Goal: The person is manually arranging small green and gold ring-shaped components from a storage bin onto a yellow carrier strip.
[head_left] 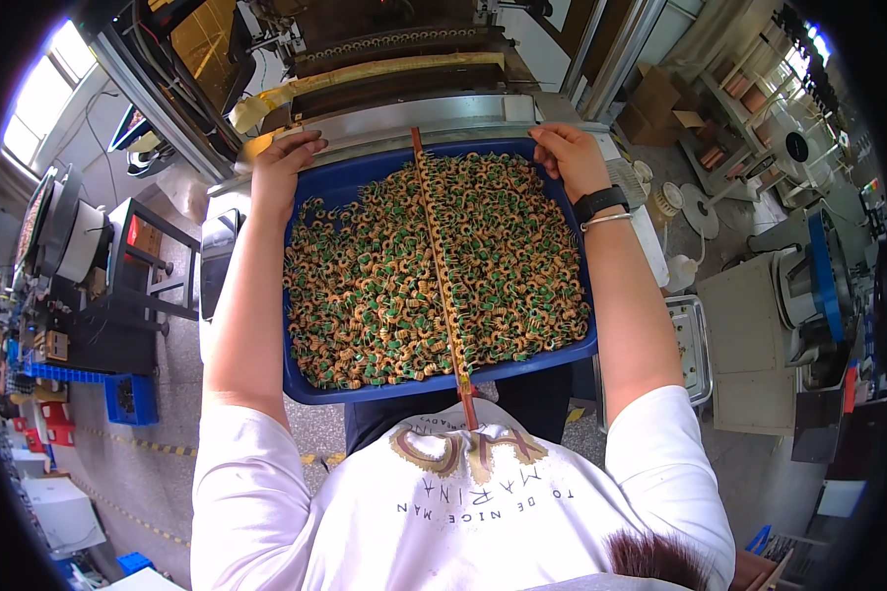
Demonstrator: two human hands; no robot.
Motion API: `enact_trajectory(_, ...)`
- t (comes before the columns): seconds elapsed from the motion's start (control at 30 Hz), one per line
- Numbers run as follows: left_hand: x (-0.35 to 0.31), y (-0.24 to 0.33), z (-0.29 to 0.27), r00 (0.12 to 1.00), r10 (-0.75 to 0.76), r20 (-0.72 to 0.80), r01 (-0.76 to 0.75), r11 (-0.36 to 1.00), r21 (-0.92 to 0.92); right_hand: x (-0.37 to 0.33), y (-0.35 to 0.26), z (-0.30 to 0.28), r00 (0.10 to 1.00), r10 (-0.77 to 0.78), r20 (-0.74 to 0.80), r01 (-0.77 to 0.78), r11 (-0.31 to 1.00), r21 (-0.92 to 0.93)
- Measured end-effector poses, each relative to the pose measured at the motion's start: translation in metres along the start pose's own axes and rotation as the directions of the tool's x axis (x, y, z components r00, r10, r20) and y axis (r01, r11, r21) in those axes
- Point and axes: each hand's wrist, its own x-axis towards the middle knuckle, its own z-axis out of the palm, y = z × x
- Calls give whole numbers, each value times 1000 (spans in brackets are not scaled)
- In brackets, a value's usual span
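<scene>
A blue tray (552, 366) in front of me is heaped with small ring-shaped coils (365, 286), copper-coloured and green with thin wire legs. Across it, from the far rim past the near one toward my shirt, lies a long narrow brown strip (469, 409) with a row of coils along it. My left hand (282, 167) is at the tray's far left corner, fingers curled inward. At the far right corner, my right hand (574, 160) has thumb and forefinger pinched together. Whatever either hand holds, if anything, is too small to make out.
Beyond the tray stands a metal-framed machine (394, 74) with a pale front ledge (404, 123). A dark phone-like device (219, 258) lies left of the tray. To the right are a metal tray (698, 345) and a cardboard box (650, 106). A blue bin (131, 398) stands left.
</scene>
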Motion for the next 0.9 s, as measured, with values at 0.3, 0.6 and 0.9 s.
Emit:
enact_trajectory(0.3,2,-3,-4,1000,3,-1,-3,1000,-18,1,1,-1,1000,7,16,-7,1000,17)
enact_trajectory(0.6,9,-6,-12,999,-34,-33,26,974,-225,-1,0,-1,1000,6,6,-6,1000,4)
enact_trajectory(0.9,28,1,-20,963,-263,-66,220,901,-373,12,2,-5,997,74,-18,-71,989,129)
